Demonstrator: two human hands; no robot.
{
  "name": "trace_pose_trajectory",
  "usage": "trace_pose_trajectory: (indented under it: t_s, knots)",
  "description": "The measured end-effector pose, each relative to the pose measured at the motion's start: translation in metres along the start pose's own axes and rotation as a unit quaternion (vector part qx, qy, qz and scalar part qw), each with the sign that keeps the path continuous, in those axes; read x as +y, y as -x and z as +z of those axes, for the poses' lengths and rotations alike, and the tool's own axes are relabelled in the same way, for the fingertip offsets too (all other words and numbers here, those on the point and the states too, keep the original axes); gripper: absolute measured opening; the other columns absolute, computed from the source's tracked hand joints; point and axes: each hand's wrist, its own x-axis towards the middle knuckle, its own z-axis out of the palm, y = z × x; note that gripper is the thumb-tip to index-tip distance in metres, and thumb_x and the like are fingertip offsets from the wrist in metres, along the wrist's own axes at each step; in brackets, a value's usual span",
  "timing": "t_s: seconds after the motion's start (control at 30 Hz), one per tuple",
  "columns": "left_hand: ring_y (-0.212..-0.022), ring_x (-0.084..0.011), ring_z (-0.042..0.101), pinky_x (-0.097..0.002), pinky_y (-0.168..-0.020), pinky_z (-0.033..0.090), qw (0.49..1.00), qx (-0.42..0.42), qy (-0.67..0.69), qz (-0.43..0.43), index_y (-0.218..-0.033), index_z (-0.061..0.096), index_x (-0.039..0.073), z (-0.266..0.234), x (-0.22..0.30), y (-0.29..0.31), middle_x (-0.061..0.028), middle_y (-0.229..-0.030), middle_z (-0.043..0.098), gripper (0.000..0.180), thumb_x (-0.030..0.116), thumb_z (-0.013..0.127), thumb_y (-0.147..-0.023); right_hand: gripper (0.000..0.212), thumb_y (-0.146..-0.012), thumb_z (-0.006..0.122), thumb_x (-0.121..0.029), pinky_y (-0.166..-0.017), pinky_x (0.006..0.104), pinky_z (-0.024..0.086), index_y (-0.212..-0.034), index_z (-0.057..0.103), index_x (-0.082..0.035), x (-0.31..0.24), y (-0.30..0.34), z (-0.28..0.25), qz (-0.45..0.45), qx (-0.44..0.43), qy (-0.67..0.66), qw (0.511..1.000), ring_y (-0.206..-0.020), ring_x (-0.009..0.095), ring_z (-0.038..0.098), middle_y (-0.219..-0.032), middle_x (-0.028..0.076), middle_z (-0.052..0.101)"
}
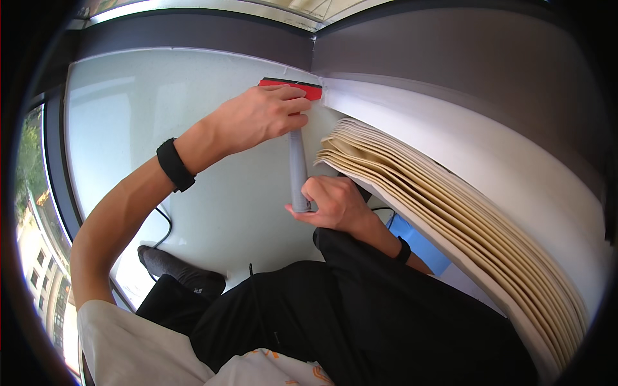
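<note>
A squeegee with a red head (312,91), a dark strip along its far edge and a grey handle (297,164) lies across the pale flat surface, its head at the far corner. My left hand (273,110) is closed round it just behind the head, and its fingers hide part of the red. At the near end of the handle, my right hand (335,202) grips with curled fingers, the thumb side against the butt. Both wrists carry black bands.
Dark grey frames (193,35) meet at the far corner. A bundle of cream folded layers (444,199) runs along the right beside a white ledge (412,109). A black cable (168,225) lies left by my grey-socked foot (183,267). Something blue (418,244) shows below the bundle. Window glass is at left.
</note>
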Motion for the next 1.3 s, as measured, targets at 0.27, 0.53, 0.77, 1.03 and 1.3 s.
trace_pose_trajectory:
  t_s: [0.27,0.53,0.77,1.03,1.3]
  knots:
    - [-0.128,-0.0288,0.062,-0.0390,-0.096,0.060,0.998,-0.040,0.035,-0.035,-0.111,0.070,0.004,-0.003,0.000,0.004,-0.0086,-0.130,0.066,0.025,0.004,0.066,-0.086,0.042,-0.076,0.090,-0.019,-0.050,0.0362,0.046,-0.078,0.049,-0.009,0.002,-0.001,0.001,-0.004,-0.004,-0.023,1.000,-0.052,0.025,0.056,-0.064,0.006,0.052]
    - [-0.129,-0.0283,0.060,-0.0386,-0.094,0.062,0.998,-0.039,0.018,-0.040,-0.113,0.071,0.004,-0.010,-0.007,0.012,-0.0074,-0.129,0.066,0.027,0.003,0.066,-0.087,0.042,-0.076,0.090,-0.019,-0.053,0.0361,0.047,-0.079,0.049,-0.009,0.005,-0.004,0.000,0.000,-0.008,-0.002,1.000,-0.056,0.023,0.059,-0.067,0.006,0.053]
    - [-0.129,-0.0291,0.060,-0.0395,-0.094,0.061,0.998,-0.039,0.026,-0.029,-0.113,0.070,0.004,-0.010,-0.002,0.010,-0.0089,-0.128,0.066,0.026,0.004,0.067,-0.087,0.042,-0.077,0.090,-0.021,-0.052,0.0349,0.047,-0.080,0.050,-0.009,0.001,0.001,-0.006,-0.001,-0.013,0.006,1.000,-0.054,0.023,0.057,-0.065,0.005,0.052]
    - [-0.129,-0.0289,0.060,-0.0387,-0.092,0.061,0.998,-0.026,0.029,-0.045,-0.114,0.071,0.005,-0.003,-0.002,0.008,-0.0086,-0.129,0.066,0.028,0.002,0.068,-0.086,0.044,-0.075,0.092,-0.022,-0.056,0.0348,0.043,-0.083,0.051,-0.009,0.006,0.004,-0.012,0.003,-0.026,0.034,0.999,-0.058,0.021,0.052,-0.067,0.004,0.048]
    - [-0.123,-0.0243,0.061,-0.0358,-0.089,0.060,0.998,-0.015,0.011,-0.067,-0.111,0.072,0.008,-0.008,-0.006,0.021,-0.0053,-0.125,0.066,0.026,0.004,0.070,-0.085,0.040,-0.077,0.089,-0.008,-0.057,0.0343,0.042,-0.084,0.050,-0.008,0.017,0.012,0.003,0.054,-0.039,-0.044,0.997,-0.062,0.022,0.047,-0.074,0.006,0.048]
